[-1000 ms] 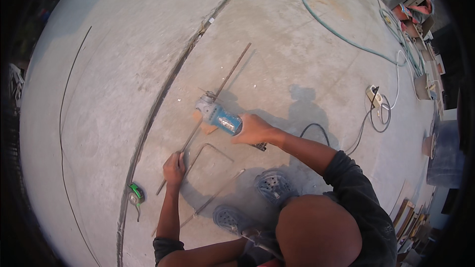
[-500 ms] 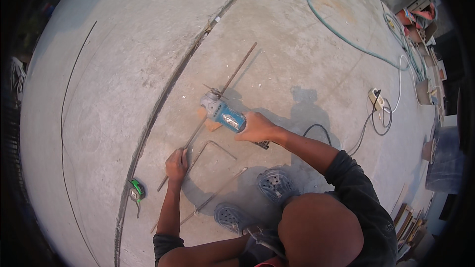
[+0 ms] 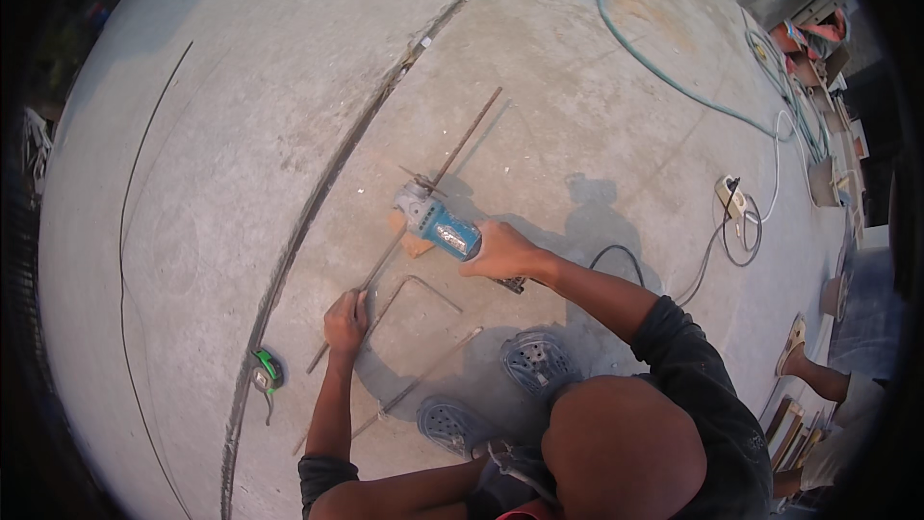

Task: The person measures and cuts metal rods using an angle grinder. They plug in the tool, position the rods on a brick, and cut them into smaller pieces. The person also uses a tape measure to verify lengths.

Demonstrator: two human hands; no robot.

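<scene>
In my right hand point(image 3: 502, 252) is a blue angle grinder point(image 3: 449, 233), its grey head and disc lying over a long thin metal rod point(image 3: 469, 137). Whether the disc touches the rod, I cannot tell. My left hand point(image 3: 346, 324) is closed around the near part of the same rod. An orange-brown block point(image 3: 415, 246) shows beneath the grinder head, partly hidden. Close to my left hand lies a bent metal rod point(image 3: 437, 294). Another straight rod point(image 3: 428, 374) rests on the concrete nearer my feet.
A green and grey tape measure point(image 3: 267, 372) lies left, by a long groove point(image 3: 318, 202). Black cable runs toward a power strip point(image 3: 731, 197). A green hose point(image 3: 664, 72) curves at the far right. Another person's leg point(image 3: 818, 374) stands at the right edge, near wood pieces.
Another person's leg and foot have come into view at the right edge. My hands, the grinder and the rod look almost the same.
</scene>
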